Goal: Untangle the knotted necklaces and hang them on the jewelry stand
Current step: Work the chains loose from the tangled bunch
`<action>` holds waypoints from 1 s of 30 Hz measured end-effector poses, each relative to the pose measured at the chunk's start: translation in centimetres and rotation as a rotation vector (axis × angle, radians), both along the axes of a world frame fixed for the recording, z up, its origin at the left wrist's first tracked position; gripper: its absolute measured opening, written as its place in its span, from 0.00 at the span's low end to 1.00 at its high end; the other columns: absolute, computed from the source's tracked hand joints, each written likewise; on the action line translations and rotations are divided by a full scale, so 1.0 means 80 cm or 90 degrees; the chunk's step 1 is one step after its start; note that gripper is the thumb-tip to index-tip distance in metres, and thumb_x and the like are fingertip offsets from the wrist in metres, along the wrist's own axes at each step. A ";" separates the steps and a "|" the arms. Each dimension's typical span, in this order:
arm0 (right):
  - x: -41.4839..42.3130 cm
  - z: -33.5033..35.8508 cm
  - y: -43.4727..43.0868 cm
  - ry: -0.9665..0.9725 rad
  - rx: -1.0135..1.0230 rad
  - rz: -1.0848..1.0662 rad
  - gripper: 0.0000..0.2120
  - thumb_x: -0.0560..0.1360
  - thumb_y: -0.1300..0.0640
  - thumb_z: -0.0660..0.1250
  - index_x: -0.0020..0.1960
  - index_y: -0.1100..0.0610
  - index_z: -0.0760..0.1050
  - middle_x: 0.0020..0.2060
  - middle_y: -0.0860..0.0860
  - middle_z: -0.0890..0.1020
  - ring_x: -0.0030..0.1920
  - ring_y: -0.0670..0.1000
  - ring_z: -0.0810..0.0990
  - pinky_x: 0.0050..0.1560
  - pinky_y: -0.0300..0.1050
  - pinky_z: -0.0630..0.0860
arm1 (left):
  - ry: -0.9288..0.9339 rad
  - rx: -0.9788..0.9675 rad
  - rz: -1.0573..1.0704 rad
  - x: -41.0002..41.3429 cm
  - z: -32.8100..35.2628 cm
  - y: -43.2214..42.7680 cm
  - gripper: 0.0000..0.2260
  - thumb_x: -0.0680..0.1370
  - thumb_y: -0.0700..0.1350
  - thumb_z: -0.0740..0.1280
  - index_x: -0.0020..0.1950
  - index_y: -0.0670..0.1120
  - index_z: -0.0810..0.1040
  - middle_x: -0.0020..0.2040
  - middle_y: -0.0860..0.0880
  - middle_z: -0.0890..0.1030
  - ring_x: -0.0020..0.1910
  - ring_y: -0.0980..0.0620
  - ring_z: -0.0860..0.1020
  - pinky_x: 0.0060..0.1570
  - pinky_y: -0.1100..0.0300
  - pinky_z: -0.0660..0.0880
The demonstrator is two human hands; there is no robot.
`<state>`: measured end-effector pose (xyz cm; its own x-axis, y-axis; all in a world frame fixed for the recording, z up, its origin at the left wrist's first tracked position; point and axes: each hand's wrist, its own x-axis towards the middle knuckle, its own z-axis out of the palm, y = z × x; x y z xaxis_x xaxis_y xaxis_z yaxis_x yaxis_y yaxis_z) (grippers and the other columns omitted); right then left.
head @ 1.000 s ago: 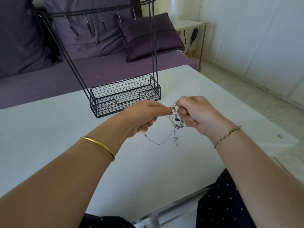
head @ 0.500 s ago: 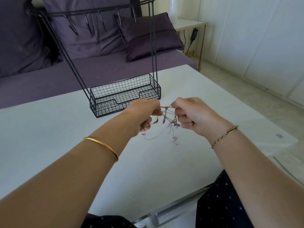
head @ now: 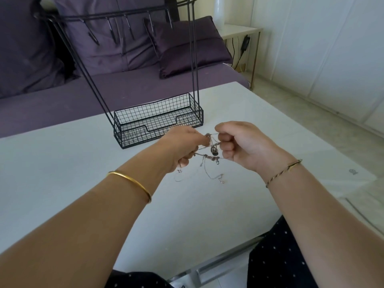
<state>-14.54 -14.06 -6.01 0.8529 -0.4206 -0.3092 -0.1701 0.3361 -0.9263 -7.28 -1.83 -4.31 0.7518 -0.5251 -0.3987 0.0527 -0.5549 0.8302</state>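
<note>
We are recording left hand (head: pixel 182 147) and right hand (head: pixel 244 145) pinching the necklaces (head: pixel 212 153) strung sideways between them — jewelry stand (head: pixel 133 137) just beyond.

A white, glossy worktop (head: pixel 62 173) fills the middle of the view, running from the near edge out to a far edge and a right corner. One thing stands directly on it: a black wire jewelry stand (head: pixel 158 123), set close to the far edge, a little left of centre. Its base is a long mesh tray with a notch cut into the front wall. Thin rods rise from both ends of the tray to a top bar (head: pixel 116 13) with hooks. A small grey mark (head: pixel 353 172) shows on the surface near the right corner.
</note>
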 end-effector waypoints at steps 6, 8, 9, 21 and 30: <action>-0.002 -0.001 -0.001 0.008 0.004 0.022 0.13 0.73 0.70 0.56 0.33 0.55 0.64 0.27 0.50 0.65 0.22 0.47 0.60 0.23 0.35 0.58 | 0.076 -0.038 0.044 -0.001 0.001 0.000 0.05 0.80 0.44 0.64 0.50 0.45 0.79 0.24 0.53 0.64 0.20 0.57 0.60 0.21 0.68 0.58; -0.001 -0.001 0.001 0.012 -0.021 0.017 0.13 0.73 0.70 0.56 0.35 0.56 0.65 0.29 0.51 0.67 0.22 0.46 0.60 0.23 0.35 0.58 | 0.107 -0.055 0.074 -0.001 0.002 -0.001 0.06 0.80 0.44 0.63 0.50 0.46 0.79 0.26 0.53 0.67 0.20 0.58 0.61 0.21 0.68 0.58; -0.002 -0.001 0.001 0.011 -0.031 0.015 0.13 0.74 0.70 0.56 0.36 0.55 0.66 0.30 0.52 0.68 0.21 0.46 0.60 0.22 0.34 0.59 | 0.122 -0.065 0.086 -0.002 0.003 -0.001 0.06 0.80 0.44 0.62 0.50 0.46 0.78 0.27 0.52 0.68 0.21 0.58 0.62 0.21 0.69 0.58; 0.001 -0.011 0.006 -0.043 -0.343 -0.073 0.09 0.77 0.64 0.64 0.39 0.55 0.74 0.29 0.48 0.72 0.19 0.41 0.65 0.22 0.35 0.62 | 0.126 0.008 0.047 -0.004 0.004 -0.005 0.20 0.82 0.53 0.56 0.39 0.44 0.78 0.25 0.52 0.69 0.21 0.56 0.63 0.22 0.69 0.56; 0.000 -0.006 0.008 -0.012 -0.302 -0.098 0.07 0.75 0.60 0.66 0.39 0.54 0.76 0.27 0.51 0.73 0.17 0.41 0.64 0.21 0.33 0.59 | 0.156 -0.006 0.063 -0.006 0.005 -0.005 0.14 0.81 0.51 0.58 0.55 0.47 0.80 0.26 0.52 0.68 0.21 0.56 0.63 0.22 0.68 0.57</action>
<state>-14.56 -13.40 -6.49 0.7733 -0.6329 -0.0378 -0.1332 -0.1039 -0.9856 -7.74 -2.26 -3.88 0.6817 -0.4580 -0.5706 0.3061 -0.5298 0.7909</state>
